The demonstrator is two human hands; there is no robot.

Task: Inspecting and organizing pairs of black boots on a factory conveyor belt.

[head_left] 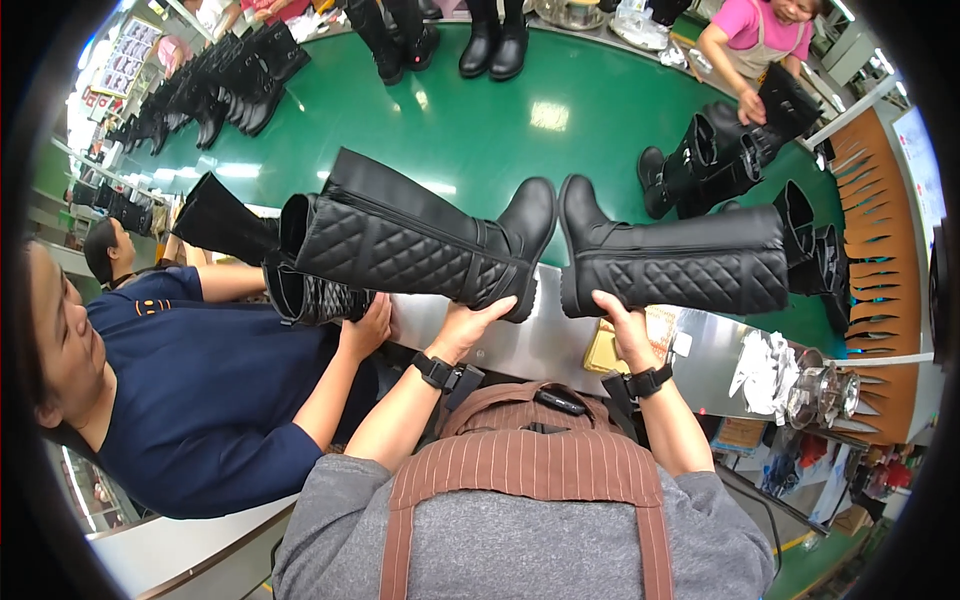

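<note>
Above the green worktop [480,130], two tall black quilted boots lie sideways, toes nearly meeting. The left hand [470,322] cups the sole and heel of the left boot [410,240], fingers curled up around it; its shaft runs out to the left. The right hand [618,322] grips the right boot [690,262] under its heel, shaft pointing right. Held so, the pair seems set up for comparison. Just to the left, a co-worker's hand [368,325] holds another boot [312,298].

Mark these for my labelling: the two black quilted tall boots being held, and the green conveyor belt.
Left black quilted boot [400,250], head view, quilted shaft.
Right black quilted boot [690,265], head view, quilted shaft.
Green conveyor belt [480,130], head view, bare surface.
</note>
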